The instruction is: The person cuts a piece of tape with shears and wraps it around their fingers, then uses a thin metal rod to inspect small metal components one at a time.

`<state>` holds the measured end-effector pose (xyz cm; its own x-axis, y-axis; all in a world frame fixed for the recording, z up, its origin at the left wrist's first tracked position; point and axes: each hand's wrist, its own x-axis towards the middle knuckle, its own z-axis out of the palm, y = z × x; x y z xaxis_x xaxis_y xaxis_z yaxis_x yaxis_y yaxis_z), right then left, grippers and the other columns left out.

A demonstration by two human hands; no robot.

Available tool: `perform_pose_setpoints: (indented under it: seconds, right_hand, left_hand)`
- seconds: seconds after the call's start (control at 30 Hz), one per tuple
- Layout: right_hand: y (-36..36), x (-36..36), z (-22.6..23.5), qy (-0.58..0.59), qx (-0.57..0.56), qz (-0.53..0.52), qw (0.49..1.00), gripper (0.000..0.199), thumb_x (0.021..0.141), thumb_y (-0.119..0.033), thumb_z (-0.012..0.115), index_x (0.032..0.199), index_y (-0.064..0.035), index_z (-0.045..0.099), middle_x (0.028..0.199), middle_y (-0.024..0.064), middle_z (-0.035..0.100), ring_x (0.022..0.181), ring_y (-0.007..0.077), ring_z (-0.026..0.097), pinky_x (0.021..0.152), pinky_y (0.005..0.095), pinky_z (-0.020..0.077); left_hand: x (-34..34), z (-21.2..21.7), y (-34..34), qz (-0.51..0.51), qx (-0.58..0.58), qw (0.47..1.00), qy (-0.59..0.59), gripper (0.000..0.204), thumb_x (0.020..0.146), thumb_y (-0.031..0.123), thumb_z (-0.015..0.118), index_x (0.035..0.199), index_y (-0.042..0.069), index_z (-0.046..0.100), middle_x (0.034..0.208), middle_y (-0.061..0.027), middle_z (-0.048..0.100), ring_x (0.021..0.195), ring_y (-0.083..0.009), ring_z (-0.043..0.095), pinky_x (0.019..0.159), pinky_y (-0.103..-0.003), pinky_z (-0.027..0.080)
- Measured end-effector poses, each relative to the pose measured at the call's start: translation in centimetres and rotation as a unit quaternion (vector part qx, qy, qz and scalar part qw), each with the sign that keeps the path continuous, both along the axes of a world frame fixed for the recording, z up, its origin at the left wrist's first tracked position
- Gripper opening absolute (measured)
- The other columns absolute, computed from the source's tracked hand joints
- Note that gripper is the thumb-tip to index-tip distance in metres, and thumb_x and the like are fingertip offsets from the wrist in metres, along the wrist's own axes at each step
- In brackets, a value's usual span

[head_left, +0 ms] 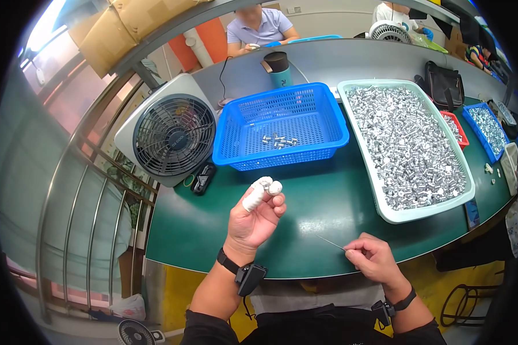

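My left hand (255, 215) is raised over the green table, palm up, with white wrappings on the thumb and a finger. Those two tips pinch a small metal part (267, 187), mostly hidden by them. Lower and to the right, my right hand (372, 257) grips a thin metal needle-like rod (331, 242), its tip pointing left. Beyond my left hand stands a blue plastic basket (285, 158) with several small metal parts (280, 141) on its bottom. A pale green tray (429, 214) at the right is heaped with similar silvery parts (408, 149).
A box fan (175, 135) stands left of the basket, beside a coiled black cable (203, 179). Behind the basket is a teal cup (280, 72). Red (464, 140) and blue (492, 156) bins sit far right. A co-worker (260, 29) sits beyond the partition.
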<state>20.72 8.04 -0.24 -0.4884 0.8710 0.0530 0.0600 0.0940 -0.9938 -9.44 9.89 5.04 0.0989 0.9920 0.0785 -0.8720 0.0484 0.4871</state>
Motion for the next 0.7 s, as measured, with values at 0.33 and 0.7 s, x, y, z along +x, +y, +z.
perform_pose_setpoints:
  seconds: [0.33,0.7]
  right_hand:
    - [0.0,0.0,-0.1,-0.005,0.039,0.008,0.999,0.008,0.090,-0.001,0.066,0.096,0.0021,0.070,0.081,0.0015,0.053,0.060,0.0043,0.051,0.051,0.0194,0.0395]
    - [-0.2,-0.1,0.8,-0.010,0.037,-0.013,0.999,0.008,0.086,-0.002,0.070,0.093,-0.0002,0.072,0.075,0.0011,0.055,0.063,0.0057,0.050,0.055,0.0207,0.0394]
  left_hand:
    - [0.2,-0.7,0.4,-0.003,-0.015,0.999,0.035,0.027,0.095,0.015,0.059,0.119,0.005,0.056,0.107,-0.0062,0.054,0.088,-0.0172,0.050,0.078,-0.030,0.044]
    - [0.9,-1.0,0.3,0.059,-0.017,0.987,0.147,0.023,0.098,0.007,0.055,0.121,0.005,0.057,0.113,-0.0108,0.062,0.098,-0.0219,0.063,0.082,-0.033,0.054]
